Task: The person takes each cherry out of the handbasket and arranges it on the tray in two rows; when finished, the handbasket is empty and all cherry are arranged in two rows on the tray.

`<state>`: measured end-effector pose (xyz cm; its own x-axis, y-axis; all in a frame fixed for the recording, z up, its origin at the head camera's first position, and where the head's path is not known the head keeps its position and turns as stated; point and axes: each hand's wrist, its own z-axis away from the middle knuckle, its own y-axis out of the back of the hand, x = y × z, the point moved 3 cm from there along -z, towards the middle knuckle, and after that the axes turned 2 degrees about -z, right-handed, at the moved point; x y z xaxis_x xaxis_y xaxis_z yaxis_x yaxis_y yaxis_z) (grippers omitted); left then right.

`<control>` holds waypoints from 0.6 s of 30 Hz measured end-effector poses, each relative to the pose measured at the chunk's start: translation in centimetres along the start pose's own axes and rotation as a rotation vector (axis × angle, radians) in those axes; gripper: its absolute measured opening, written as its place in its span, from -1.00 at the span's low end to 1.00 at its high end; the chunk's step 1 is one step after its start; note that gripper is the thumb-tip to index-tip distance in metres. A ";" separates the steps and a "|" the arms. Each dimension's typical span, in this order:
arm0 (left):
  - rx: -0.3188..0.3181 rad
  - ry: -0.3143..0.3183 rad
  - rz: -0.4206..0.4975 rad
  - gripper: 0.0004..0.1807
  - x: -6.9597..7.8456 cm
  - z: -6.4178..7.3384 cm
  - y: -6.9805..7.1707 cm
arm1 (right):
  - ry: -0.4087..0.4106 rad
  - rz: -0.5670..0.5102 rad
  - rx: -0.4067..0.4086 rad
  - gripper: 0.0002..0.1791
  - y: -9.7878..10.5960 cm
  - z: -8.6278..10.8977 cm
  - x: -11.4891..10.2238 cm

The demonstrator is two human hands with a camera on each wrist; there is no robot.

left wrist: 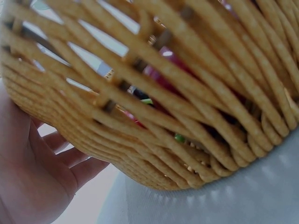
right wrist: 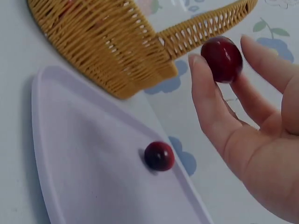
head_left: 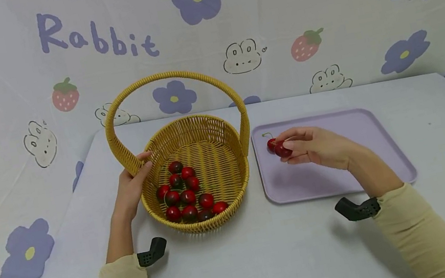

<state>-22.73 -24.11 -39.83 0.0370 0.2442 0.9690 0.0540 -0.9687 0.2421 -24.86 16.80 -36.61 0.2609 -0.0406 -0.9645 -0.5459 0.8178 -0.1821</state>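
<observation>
My right hand (head_left: pixel 315 147) pinches a dark red cherry (right wrist: pixel 222 59) between thumb and fingertips, held up above the lilac tray (head_left: pixel 337 183). Another cherry (right wrist: pixel 159 156) lies on that tray; in the head view its green stem shows just behind the held one. My left hand (head_left: pixel 134 184) grips the side of a yellow woven basket (head_left: pixel 217 160) at the foot of its tall handle, thumb over the rim. Inside the basket, several red and dark cherries (head_left: pixel 188 197) are gathered toward its near left. Seen from the left wrist, the basket's weave (left wrist: pixel 140 88) partly hides them.
The basket's arched handle (head_left: pixel 168 75) rises high above its bowl. Both stand on a table with a white cloth (head_left: pixel 244 264), the tray to the right of the basket. Behind hangs a backdrop (head_left: pixel 196 39) printed with flowers, rabbits and strawberries.
</observation>
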 end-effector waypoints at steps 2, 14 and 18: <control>-0.002 -0.001 0.005 -0.47 0.0 0.0 0.0 | -0.005 0.005 0.054 -0.77 0.6 -0.1 0.2; -0.001 0.003 0.009 -0.47 -0.1 0.0 0.0 | -0.044 0.096 0.220 -0.57 3.2 -1.3 1.8; -0.001 0.004 0.007 -0.47 -0.1 0.0 0.0 | -0.073 0.169 0.274 -0.50 3.8 -1.8 2.1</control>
<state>-22.76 -24.18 -39.97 0.0337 0.2377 0.9708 0.0526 -0.9704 0.2358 -27.86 18.81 -39.72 0.2468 0.1423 -0.9586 -0.3546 0.9338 0.0473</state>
